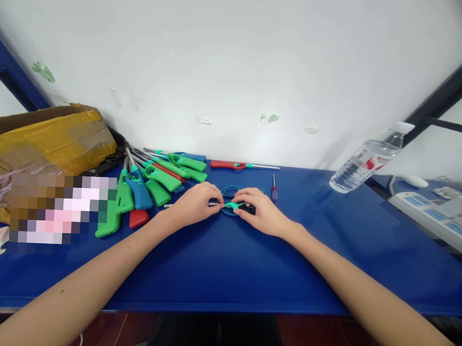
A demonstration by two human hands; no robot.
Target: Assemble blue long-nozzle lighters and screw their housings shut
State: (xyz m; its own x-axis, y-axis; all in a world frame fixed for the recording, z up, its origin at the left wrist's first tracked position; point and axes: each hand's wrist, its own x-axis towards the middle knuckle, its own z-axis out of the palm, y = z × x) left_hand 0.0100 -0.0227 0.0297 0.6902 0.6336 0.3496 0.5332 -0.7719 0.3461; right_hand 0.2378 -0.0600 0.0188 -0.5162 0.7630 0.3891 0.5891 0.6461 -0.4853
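Both my hands meet at the middle of the blue table [227,264]. My left hand [193,204] pinches the metal tube end of a small lighter assembly [235,206]. My right hand [260,210] grips the assembly's black body, where a teal trigger piece shows between my fingers. Beneath the hands lies a blue lighter shell [230,192], partly hidden. A small screwdriver [274,188] with a red and blue handle lies just right of my right hand.
A pile of several green, blue and red long-nosed lighters [154,180] lies to the left. One red lighter [239,165] rests by the wall. A taped cardboard box [44,144] stands far left. At the right are a tilted water bottle [365,163] and a power strip [428,215].
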